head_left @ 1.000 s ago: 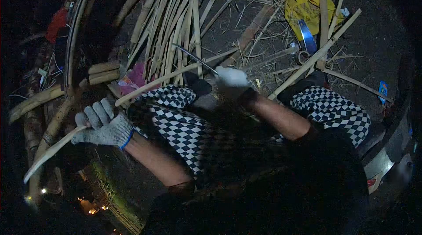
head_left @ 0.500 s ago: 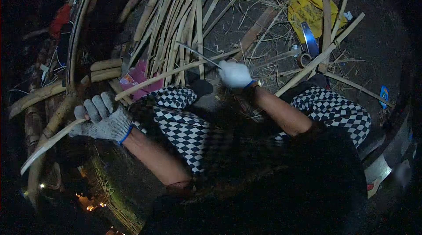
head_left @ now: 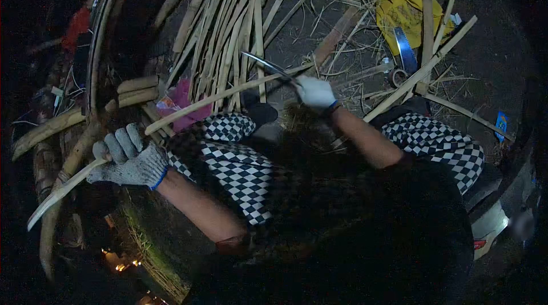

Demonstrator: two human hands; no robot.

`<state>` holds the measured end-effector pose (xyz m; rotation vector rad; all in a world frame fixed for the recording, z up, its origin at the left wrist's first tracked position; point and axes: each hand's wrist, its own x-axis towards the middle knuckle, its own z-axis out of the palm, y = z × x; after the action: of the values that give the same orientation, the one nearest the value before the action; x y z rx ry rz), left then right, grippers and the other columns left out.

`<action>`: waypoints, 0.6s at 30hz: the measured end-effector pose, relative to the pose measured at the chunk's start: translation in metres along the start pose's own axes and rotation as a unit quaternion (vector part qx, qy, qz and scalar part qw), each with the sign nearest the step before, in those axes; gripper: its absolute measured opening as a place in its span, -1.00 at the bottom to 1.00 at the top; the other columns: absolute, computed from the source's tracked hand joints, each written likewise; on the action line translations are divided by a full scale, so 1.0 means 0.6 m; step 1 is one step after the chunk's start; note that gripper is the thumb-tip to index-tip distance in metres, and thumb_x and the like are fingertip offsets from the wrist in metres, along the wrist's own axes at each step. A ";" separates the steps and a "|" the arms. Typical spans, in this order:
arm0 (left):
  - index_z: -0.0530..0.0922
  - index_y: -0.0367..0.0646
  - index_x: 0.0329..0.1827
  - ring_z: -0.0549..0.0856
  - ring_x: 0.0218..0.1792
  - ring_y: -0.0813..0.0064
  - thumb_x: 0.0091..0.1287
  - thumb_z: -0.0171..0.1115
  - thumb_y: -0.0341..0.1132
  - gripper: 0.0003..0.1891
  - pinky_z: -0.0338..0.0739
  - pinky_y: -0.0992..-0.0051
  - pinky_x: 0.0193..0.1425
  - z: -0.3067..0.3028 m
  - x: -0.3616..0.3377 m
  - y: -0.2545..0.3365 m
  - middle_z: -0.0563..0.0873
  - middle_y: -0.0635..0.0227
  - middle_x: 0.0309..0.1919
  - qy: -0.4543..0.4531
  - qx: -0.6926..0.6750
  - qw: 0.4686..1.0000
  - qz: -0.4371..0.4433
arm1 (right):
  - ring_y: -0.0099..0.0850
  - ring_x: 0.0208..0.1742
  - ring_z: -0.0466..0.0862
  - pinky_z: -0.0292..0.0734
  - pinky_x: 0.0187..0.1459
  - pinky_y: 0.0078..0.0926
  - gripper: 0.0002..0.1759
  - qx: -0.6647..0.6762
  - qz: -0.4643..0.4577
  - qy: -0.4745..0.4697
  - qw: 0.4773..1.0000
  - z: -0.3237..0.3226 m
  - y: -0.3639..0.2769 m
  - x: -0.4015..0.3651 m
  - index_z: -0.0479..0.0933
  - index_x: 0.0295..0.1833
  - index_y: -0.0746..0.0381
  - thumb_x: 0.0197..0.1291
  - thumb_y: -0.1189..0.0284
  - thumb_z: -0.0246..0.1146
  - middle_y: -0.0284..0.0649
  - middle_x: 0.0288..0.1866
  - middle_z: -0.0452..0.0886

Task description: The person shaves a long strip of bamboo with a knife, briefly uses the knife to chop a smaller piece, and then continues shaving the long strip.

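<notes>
My left hand (head_left: 128, 159), in a grey knit glove with a blue cuff, is wrapped round a pale wooden strip (head_left: 60, 193) whose end sticks out to the lower left. My right hand (head_left: 315, 92), in a white glove, grips a long knife (head_left: 268, 65), its blade pointing to the upper left. The blade lies over or close above another long strip (head_left: 214, 97), which slants up from beside my left hand; whether they touch I cannot tell. Whether the two strip parts are one piece is hidden by the glove.
Many split strips (head_left: 231, 25) are piled ahead. A yellow cloth (head_left: 402, 5), a saw (head_left: 405, 51) and a tape roll (head_left: 397, 78) lie at the upper right. Thick poles (head_left: 51, 131) stand at the left, and small flames (head_left: 136, 263) glow at the lower left.
My right hand has shifted slightly to the right with the knife, and the blade shows broader. My left hand has moved very little.
</notes>
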<state>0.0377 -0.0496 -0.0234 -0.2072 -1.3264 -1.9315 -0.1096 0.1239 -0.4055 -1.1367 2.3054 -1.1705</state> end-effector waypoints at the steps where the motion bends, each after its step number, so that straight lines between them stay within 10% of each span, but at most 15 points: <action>1: 0.35 0.01 -0.50 0.10 -0.70 0.65 0.30 0.05 0.20 -0.54 -0.01 0.54 -0.59 -0.001 0.000 0.004 0.14 0.60 -0.73 0.009 0.006 1.000 0.005 | -0.03 -0.29 0.64 0.53 -0.26 -0.06 -0.74 -0.022 0.040 -0.005 0.999 0.006 0.024 -0.013 0.51 -0.17 0.19 0.19 0.28 0.02 0.00 -0.41 0.61; 3: 0.34 0.01 -0.50 0.09 -0.70 0.65 0.30 0.06 0.19 -0.55 -0.01 0.54 -0.59 0.002 -0.004 0.007 0.14 0.60 -0.73 0.001 0.008 1.000 0.007 | -0.02 -0.27 0.65 0.53 -0.23 -0.02 -0.69 -0.051 0.206 -0.048 0.976 0.020 0.126 -0.039 0.56 -0.18 0.19 0.20 0.25 -0.01 0.03 -0.35 0.63; 11: 0.34 0.00 -0.51 0.11 -0.70 0.64 0.29 0.09 0.17 -0.55 0.01 0.54 -0.60 0.009 0.004 -0.004 0.18 0.57 -0.74 -0.004 -0.009 1.000 0.005 | -0.01 -0.34 0.63 0.52 -0.32 -0.03 -0.76 -0.046 0.033 0.022 0.998 -0.019 0.040 -0.001 0.51 -0.26 0.18 0.21 0.26 0.04 -0.01 -0.43 0.61; 18: 0.31 0.00 -0.51 0.11 -0.70 0.64 0.27 0.07 0.23 -0.51 0.01 0.54 -0.59 0.008 -0.015 0.010 0.16 0.58 -0.75 -0.011 0.000 1.000 0.007 | 0.04 -0.26 0.62 0.50 -0.21 0.02 -0.71 -0.067 0.227 -0.048 0.970 -0.003 0.123 -0.050 0.53 -0.21 0.21 0.22 0.23 0.02 0.09 -0.31 0.61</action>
<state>0.0464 -0.0420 -0.0215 -0.2380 -1.3354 -1.9225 -0.1293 0.1737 -0.4645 -0.6330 2.4189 -0.7800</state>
